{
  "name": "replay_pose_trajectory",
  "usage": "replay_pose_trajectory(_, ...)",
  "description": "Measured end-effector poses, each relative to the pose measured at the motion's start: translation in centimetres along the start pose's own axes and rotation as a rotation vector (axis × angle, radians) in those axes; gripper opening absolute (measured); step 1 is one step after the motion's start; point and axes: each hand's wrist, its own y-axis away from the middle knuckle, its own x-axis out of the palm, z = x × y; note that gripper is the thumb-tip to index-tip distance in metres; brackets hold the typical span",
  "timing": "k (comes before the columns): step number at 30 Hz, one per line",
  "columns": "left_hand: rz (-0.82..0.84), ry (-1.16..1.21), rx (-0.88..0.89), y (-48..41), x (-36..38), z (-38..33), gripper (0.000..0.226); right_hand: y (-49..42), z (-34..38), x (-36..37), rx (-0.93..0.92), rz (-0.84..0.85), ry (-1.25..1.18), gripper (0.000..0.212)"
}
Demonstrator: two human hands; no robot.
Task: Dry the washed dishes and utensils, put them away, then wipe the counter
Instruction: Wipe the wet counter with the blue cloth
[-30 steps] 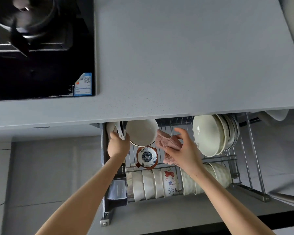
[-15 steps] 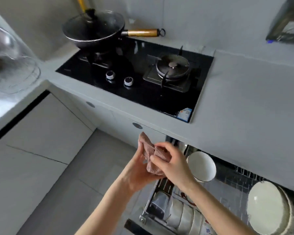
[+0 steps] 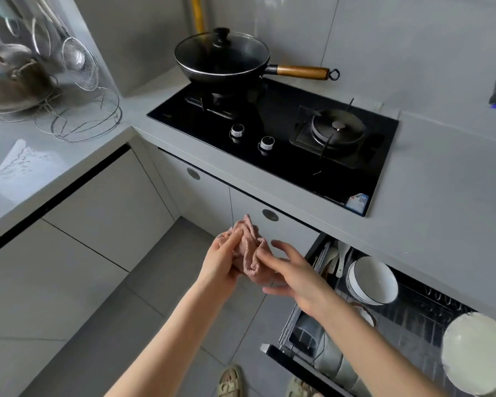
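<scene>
A crumpled pink cloth [image 3: 248, 247] is bunched between both hands in front of the lower cabinets. My left hand [image 3: 221, 262] grips its left side. My right hand [image 3: 291, 273] touches its right side with fingers spread and the cloth draped over them. To the right, the pulled-out dish drawer [image 3: 298, 319] holds stacked white bowls [image 3: 372, 279], upright plates [image 3: 476, 353], more bowls on edge and pale spoons [image 3: 340, 257]. The grey counter [image 3: 441, 196] runs above it.
A black gas hob [image 3: 284, 144] carries a lidded wok [image 3: 222, 57] with a wooden handle. On the left counter [image 3: 26, 173], wet in places, stand metal pots, a wire strainer [image 3: 78, 63] and wire rings. Grey floor tiles and my sandalled feet lie below.
A second ago my left hand was in the drawer at the spoons and my right held the cloth over it. Both hands have since lifted out and met on the cloth; my view swung left.
</scene>
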Motion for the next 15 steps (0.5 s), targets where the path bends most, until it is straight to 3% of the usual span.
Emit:
replay_pose_trajectory(2, 0.003, -0.004, 0.021, -0.2, 0.2, -0.6, 0.051, -0.1, 0.5, 0.3, 0.017, 0.034, -0.100, 0.082)
replay_pose_trajectory(3, 0.017, 0.006, 0.030, -0.3, 0.4, -0.9, 0.054, -0.2, 0.8, 0.3, 0.004, 0.035, -0.099, 0.082)
replay_pose_trajectory(9, -0.003, -0.065, 0.034, -1.8, 1.1, -1.4, 0.007, -1.8, 3.0, -0.1, -0.091, -0.013, 0.092, 0.045)
replay_pose_trajectory(15, 0.009, -0.097, -0.004, -3.7, 2.2, -2.7, 0.020, -4.0, 5.6, -1.8, -0.136, 0.023, 0.164, 0.013)
